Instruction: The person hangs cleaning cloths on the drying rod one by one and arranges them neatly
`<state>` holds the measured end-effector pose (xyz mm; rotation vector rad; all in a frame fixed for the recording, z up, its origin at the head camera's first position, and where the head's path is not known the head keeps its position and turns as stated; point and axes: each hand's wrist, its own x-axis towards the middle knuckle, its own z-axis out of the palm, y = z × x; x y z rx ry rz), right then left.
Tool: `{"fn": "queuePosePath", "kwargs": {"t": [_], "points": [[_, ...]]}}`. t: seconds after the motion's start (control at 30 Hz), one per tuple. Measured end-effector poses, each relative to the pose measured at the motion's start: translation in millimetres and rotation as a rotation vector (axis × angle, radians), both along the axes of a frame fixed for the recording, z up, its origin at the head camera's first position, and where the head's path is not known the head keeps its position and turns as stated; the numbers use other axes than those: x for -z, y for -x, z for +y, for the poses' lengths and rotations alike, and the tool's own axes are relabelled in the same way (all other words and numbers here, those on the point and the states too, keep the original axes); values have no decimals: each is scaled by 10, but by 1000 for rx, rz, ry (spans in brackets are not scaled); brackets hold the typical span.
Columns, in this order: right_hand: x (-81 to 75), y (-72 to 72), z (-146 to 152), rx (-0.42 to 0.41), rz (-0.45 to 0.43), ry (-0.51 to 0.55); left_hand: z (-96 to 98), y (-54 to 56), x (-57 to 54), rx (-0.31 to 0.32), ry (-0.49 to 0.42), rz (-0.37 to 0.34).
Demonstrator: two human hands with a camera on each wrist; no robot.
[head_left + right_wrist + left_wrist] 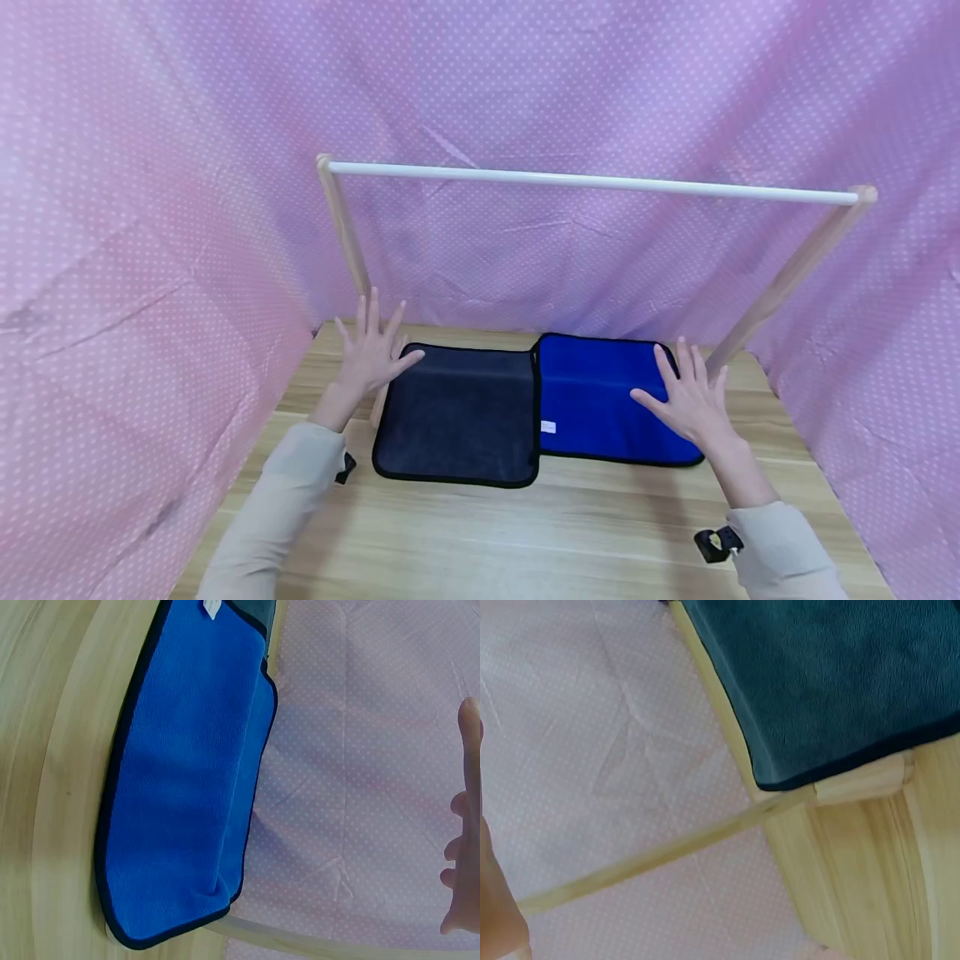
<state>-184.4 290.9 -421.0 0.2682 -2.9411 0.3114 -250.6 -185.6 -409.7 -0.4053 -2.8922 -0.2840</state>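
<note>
My left hand (369, 360) is held up with its fingers spread, near the left post of the rack and the dark grey cloth (457, 417). My right hand (692, 404), fingers also spread, overlaps the right part of the blue cloth (600, 400) in the head view. Neither hand holds anything. Both cloths have black edging and lie flat side by side, the grey one's right edge meeting the blue one's left. A small white label (548, 427) shows on the blue cloth. In the right wrist view a fold line runs along the blue cloth (180, 772).
A rack with a white crossbar (592, 180) and wooden posts (795, 275) stands behind the cloths on the wooden table (480, 533). Its left foot (866, 780) shows beside the grey cloth. Pink dotted fabric (480, 83) hangs around the back and sides.
</note>
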Motion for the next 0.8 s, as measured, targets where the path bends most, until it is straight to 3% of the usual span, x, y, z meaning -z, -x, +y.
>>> {"fn": "queuePosePath", "kwargs": {"t": [0.3, 0.47, 0.57, 0.7, 0.8], "points": [[65, -7, -136, -12, -139, 115, -188, 114, -121, -19, -89, 181], [122, 16, -258, -45, -183, 233, -278, 199, -190, -4, -243, 238], [203, 50, -330, -105, -160, 320, -339, 269, -222, 63, -322, 256], [315, 88, -444, -207, -136, 460, -413, 405, -231, 214, -371, 348], [392, 105, -556, -251, -129, 550, -434, 482, -239, 275, -429, 371]]}}
